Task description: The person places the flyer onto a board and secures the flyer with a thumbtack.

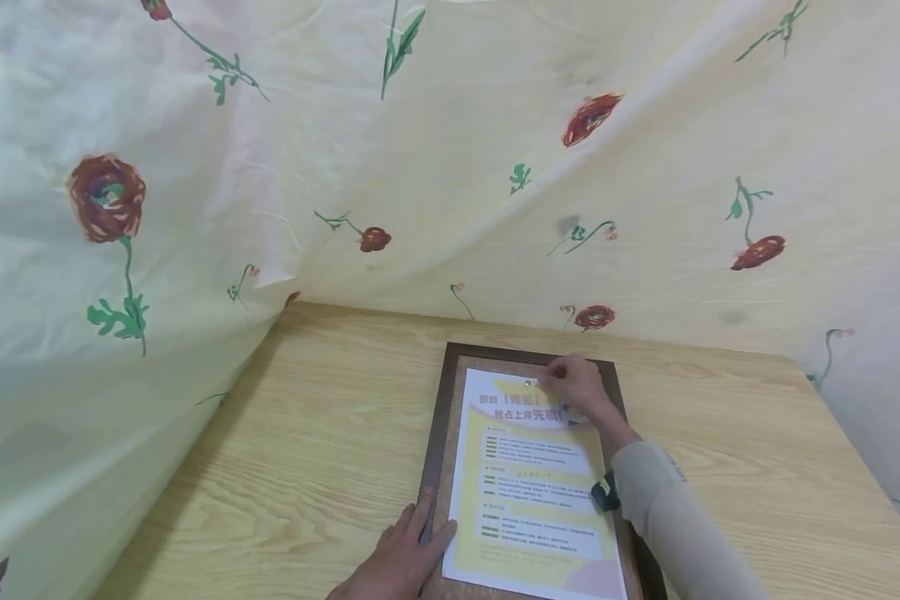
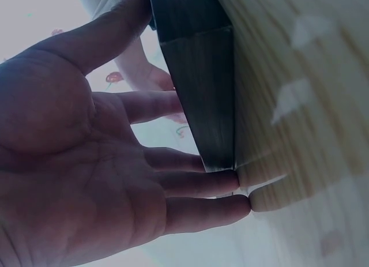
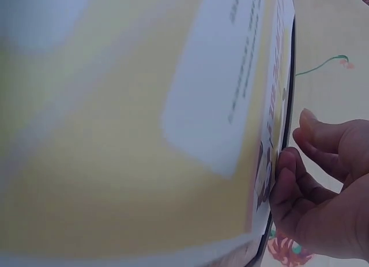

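A printed poster [image 1: 532,475], yellow and white with lines of text, lies on a dark-framed brown board [image 1: 432,433]. My left hand [image 1: 401,550] rests at the board's left edge. Its thumb reaches over the frame, and the left wrist view shows its fingers nearly straight, touching the frame's dark side [image 2: 202,88] and the table. At the poster's top my right hand [image 1: 576,385] has curled fingers. In the right wrist view some fingertips touch the poster; whether thumb and forefinger hold anything cannot be made out. A small shiny pin [image 1: 528,383] shows just left of them.
The board lies on a light wood-grain table [image 1: 330,417]. A cream cloth with red flowers [image 1: 450,150] hangs behind the table and along its left side. A dark object [image 1: 606,493] sits at the right wrist, over the poster's right edge.
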A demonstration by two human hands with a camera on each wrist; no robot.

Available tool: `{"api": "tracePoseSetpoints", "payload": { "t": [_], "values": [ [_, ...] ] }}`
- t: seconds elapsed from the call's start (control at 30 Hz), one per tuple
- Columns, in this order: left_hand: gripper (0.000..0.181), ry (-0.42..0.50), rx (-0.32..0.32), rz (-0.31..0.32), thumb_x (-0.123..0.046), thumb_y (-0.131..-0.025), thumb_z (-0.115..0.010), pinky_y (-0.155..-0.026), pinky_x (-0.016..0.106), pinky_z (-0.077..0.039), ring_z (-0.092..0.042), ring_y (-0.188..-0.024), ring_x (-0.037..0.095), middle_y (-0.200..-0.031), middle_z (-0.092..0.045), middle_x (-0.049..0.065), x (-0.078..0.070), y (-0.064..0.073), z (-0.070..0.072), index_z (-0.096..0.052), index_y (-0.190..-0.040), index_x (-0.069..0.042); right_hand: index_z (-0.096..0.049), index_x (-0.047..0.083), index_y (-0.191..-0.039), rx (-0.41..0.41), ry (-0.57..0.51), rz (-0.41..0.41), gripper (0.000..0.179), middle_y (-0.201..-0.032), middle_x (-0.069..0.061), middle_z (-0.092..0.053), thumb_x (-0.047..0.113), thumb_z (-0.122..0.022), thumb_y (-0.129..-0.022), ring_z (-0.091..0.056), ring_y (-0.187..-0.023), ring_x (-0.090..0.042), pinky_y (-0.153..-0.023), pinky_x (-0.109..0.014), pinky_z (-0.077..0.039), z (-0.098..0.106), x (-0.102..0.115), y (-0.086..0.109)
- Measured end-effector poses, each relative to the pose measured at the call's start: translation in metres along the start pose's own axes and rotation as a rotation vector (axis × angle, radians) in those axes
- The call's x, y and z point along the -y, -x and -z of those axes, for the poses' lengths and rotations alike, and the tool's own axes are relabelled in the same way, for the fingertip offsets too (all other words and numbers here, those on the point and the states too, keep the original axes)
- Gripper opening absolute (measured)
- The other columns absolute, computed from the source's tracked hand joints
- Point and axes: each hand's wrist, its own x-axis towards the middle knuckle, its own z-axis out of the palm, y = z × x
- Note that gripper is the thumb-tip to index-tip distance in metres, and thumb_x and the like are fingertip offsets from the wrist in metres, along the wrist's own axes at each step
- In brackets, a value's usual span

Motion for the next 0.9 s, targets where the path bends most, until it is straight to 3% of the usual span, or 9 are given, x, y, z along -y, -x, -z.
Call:
{"api": "tracePoseSetpoints", "payload": {
  "t": [0.23, 0.63, 0.9],
  "values": [
    [0.101, 0.021, 0.007, -0.001, -0.064, -0.069, -0.079, -0.089, 0.07, -0.041, -0.032, -0.132, 0.055, -0.154, -0.018, 0.032, -0.001, 0.001, 0.001, -0.041, -0.147, -0.011, -0.07, -0.001, -0.102, -0.009, 0.02, 0.021, 0.016, -0.092, -0.013, -0.069, 0.012, -0.068, -0.093, -0.062, -0.081, -0.025, -0.073, -0.038, -0.051, 0.009, -0.007, 0.009],
    [0.102, 0.003, 0.015, -0.001, -0.066, -0.069, -0.078, -0.089, 0.068, -0.043, -0.034, -0.132, 0.052, -0.155, -0.016, 0.03, -0.004, 0.001, 0.003, -0.041, -0.148, -0.013, -0.07, -0.004, -0.1, -0.05, 0.035, 0.072, 0.016, -0.088, -0.014, -0.069, 0.009, -0.07, -0.09, -0.063, -0.077, -0.025, -0.068, -0.039, -0.05, 0.026, -0.021, 0.026],
    [0.097, 0.016, 0.022, -0.008, -0.065, -0.072, -0.076, -0.089, 0.067, -0.044, -0.035, -0.13, 0.054, -0.154, -0.019, 0.033, -0.005, 0.001, 0.008, -0.041, -0.146, -0.014, -0.069, -0.006, -0.105, -0.067, 0.042, 0.036, 0.021, -0.097, -0.021, -0.068, 0.01, -0.069, -0.092, -0.063, -0.083, -0.029, -0.071, -0.041, -0.052, 0.04, -0.036, 0.037]
  ]
}}
